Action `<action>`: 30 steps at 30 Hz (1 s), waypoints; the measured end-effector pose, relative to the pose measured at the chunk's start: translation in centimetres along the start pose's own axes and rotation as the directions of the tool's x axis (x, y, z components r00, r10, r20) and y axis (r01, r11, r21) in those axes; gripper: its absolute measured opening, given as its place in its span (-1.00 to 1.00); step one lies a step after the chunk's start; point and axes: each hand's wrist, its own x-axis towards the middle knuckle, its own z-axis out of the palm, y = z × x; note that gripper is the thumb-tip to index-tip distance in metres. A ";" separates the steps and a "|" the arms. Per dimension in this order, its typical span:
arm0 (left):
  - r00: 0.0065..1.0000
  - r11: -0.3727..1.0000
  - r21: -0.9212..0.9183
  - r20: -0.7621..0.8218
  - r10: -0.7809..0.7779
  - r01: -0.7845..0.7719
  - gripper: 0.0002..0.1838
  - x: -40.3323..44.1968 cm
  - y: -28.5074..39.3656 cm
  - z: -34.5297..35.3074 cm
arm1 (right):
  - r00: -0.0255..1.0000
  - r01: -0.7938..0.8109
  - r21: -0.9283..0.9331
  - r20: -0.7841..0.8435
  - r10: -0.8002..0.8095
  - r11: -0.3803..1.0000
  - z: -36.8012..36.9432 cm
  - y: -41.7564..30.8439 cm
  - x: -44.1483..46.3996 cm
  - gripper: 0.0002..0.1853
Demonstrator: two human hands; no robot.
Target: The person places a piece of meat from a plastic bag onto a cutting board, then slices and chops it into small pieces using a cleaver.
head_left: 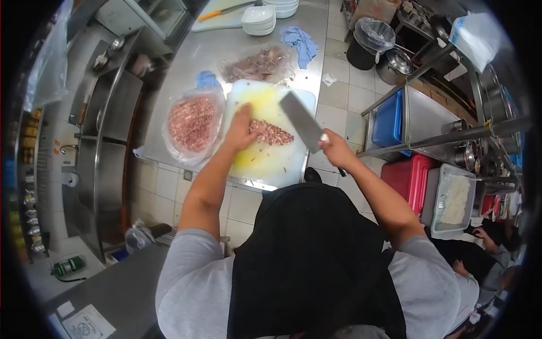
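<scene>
In the head view, your left hand (241,129) lies spread over the white rectangular cutting board (285,166), its fingers loosely extended and gripping nothing that shows, the thumb at the near-left end of the small heap of pink-and-white chopped meat (274,134); that placing probably keeps the loose bits together and away from the blade side. The heap sits mid-board, between your hands. Your right hand (334,151) has its fingers closed round the handle of the broad grey metal cleaver (303,121), the blade slanting over the board's right side, clear of your left fingers; how high it hangs, you cannot tell from here. Just left of the board, on the stainless-steel desk (183,65), the clear plastic bag of pink minced meat (193,124) gapes upward, likely for easy reach. Beyond the board lies a clear plastic bag of darker meat (259,65), with a crumpled blue cloth (301,46) near it.
</scene>
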 end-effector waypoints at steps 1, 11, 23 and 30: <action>0.994 0.993 -0.072 0.053 0.099 -0.095 0.16 0.5 1.6 -0.1 | 0.985 -0.169 0.203 0.055 0.161 0.965 -1.7 0.4 -0.9 -0.63; 0.999 0.988 -0.150 -0.010 -0.033 0.031 0.20 -7.8 9.3 -3.1 | 0.858 -0.514 0.484 0.286 0.426 0.708 -1.6 1.1 -0.9 -0.91; 0.922 0.924 0.111 -0.182 -0.343 0.366 0.18 -7.2 13.4 1.6 | 0.838 -0.535 0.380 0.356 0.414 0.755 -0.8 -0.4 1.7 -0.89; 0.888 0.919 0.043 -0.277 -0.367 0.393 -0.01 -6.1 15.4 2.6 | 0.830 -0.452 0.249 0.470 0.301 0.857 4.6 -3.4 2.6 -0.84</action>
